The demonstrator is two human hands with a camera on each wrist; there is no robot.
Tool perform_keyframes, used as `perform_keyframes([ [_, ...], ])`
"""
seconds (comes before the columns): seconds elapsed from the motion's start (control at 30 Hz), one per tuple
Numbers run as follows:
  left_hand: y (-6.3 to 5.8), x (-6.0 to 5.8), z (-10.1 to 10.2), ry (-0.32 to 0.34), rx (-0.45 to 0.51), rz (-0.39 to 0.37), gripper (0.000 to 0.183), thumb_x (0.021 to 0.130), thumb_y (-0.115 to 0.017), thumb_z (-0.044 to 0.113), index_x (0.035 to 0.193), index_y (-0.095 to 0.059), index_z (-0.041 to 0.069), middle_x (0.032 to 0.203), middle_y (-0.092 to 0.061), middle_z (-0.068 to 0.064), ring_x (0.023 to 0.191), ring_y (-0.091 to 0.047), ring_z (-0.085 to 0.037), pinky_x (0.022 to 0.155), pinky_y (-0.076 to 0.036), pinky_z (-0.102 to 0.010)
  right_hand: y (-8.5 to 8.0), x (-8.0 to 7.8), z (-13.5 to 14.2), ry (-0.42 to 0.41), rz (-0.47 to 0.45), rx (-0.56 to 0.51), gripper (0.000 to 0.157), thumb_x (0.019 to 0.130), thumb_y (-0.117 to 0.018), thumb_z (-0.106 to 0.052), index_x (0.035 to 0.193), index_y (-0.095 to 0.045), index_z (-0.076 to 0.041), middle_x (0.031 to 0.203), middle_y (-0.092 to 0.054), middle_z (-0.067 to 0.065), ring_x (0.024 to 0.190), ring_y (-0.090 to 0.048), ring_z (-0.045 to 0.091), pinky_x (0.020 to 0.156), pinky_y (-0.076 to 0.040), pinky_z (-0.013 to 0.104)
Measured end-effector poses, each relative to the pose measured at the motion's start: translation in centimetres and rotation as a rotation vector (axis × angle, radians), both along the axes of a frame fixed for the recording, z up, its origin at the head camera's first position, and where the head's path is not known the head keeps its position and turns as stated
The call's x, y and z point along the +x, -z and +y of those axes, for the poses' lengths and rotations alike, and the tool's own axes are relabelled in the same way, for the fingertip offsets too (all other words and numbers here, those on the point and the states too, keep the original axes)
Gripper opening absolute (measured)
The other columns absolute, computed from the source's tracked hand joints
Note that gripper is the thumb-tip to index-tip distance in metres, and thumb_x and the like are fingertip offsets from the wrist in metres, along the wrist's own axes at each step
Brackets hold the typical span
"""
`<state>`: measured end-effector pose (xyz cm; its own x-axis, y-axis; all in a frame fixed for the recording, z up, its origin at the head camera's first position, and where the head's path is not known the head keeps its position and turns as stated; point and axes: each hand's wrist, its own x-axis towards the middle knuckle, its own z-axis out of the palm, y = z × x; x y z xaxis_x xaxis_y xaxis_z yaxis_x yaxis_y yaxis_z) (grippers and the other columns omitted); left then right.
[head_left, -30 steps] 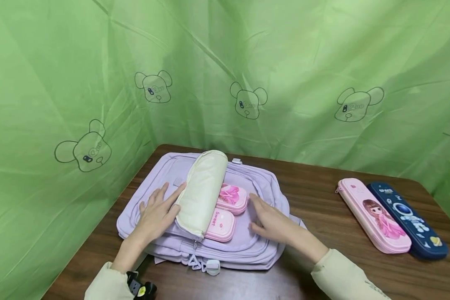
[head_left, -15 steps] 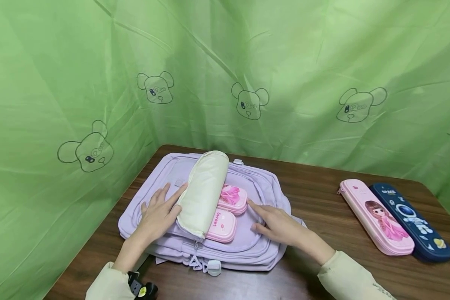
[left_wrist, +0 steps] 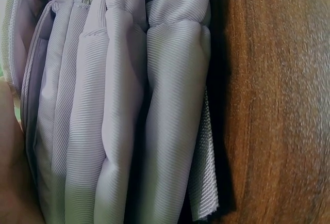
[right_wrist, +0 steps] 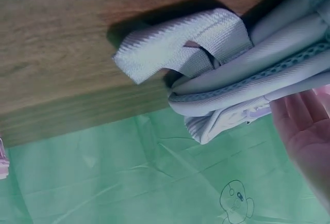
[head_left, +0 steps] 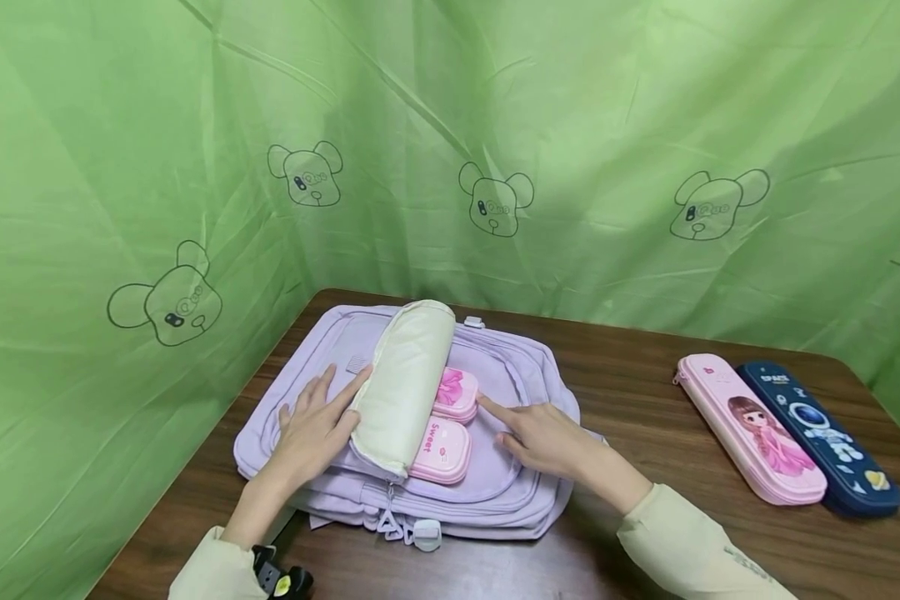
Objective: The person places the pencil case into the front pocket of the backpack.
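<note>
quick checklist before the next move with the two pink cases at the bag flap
Left grip touching edge of cream flap: ok.
Right grip at corner of upper pink case: ok.
Upper pink case fully under cream flap: not ok, end exposed.
"Sweet" case fully under cream flap: not ok, end exposed.
Inner ends of both: cannot tell, hidden.
Doll-print case and navy case clear of backpack: ok.

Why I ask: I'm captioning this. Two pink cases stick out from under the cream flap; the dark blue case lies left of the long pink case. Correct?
Not quite: the dark blue case lies right of the long pink case, as the head view shows. Two pink cases do stick out from under the cream flap.
</note>
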<state>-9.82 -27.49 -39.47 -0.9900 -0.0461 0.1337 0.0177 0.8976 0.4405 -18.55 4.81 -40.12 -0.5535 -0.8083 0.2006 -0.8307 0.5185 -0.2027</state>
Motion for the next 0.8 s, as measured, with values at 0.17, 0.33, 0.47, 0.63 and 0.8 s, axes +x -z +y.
perform_keyframes([
  [0.17, -0.1, -0.1, -0.1, 0.001, -0.001, 0.011, 0.051, 0.096, -0.034, 0.036, 0.146, -0.024, 0.041, 0.153, -0.012, -0.017, 0.135, -0.011, -0.046, 0.091, -0.001, -0.077, -0.5, 0.0, -0.3, 0.018, 0.004, 0.026, 0.056, 0.088, -0.061, -0.022, 0.141, -0.043, -0.013, 0.092, -0.068, 0.006, 0.050, -0.042, 0.006, 0.058, -0.050, 0.035],
  [0.33, 0.1, -0.1, -0.1, 0.005, -0.012, 0.019, 0.051, 0.096, -0.034, 0.036, 0.146, -0.024, 0.042, 0.153, -0.010, -0.017, 0.136, -0.008, -0.044, 0.091, -0.001, -0.078, -0.5, 0.0, -0.7, 0.025, 0.060, 0.052, 0.058, 0.086, -0.064, -0.023, 0.140, -0.045, -0.016, 0.069, -0.061, -0.001, 0.047, -0.038, 0.007, 0.053, -0.047, 0.034],
  [0.47, 0.3, 0.0, 0.0, 0.003, -0.019, 0.012, 0.051, 0.096, -0.034, 0.036, 0.146, -0.023, 0.043, 0.154, -0.008, -0.018, 0.137, -0.005, -0.044, 0.091, -0.001, -0.078, -0.6, 0.2, -1.1, 0.030, 0.093, 0.076, 0.059, 0.084, -0.065, -0.023, 0.139, -0.046, -0.018, 0.053, -0.043, -0.007, 0.046, -0.037, 0.009, 0.046, -0.042, 0.032],
  [0.63, 0.3, 0.0, -0.1, -0.004, -0.025, 0.027, 0.051, 0.096, -0.034, 0.035, 0.146, -0.024, 0.042, 0.153, -0.008, -0.019, 0.137, -0.003, -0.045, 0.090, 0.000, -0.078, -0.8, 0.6, -1.7, 0.051, 0.171, 0.111, 0.061, 0.082, -0.068, -0.028, 0.138, -0.047, -0.020, 0.048, -0.036, -0.007, 0.043, -0.034, 0.011, 0.039, -0.034, 0.030],
  [0.8, 0.4, -0.1, -0.1, -0.005, -0.026, 0.022, 0.051, 0.096, -0.034, 0.035, 0.146, -0.024, 0.042, 0.153, -0.008, -0.019, 0.137, -0.003, -0.044, 0.091, -0.001, -0.078, -0.5, 0.8, -1.8, 0.076, 0.269, 0.147, 0.065, 0.078, -0.071, -0.033, 0.137, -0.049, -0.020, 0.045, -0.028, -0.007, 0.041, -0.029, 0.010, 0.035, -0.026, 0.026],
])
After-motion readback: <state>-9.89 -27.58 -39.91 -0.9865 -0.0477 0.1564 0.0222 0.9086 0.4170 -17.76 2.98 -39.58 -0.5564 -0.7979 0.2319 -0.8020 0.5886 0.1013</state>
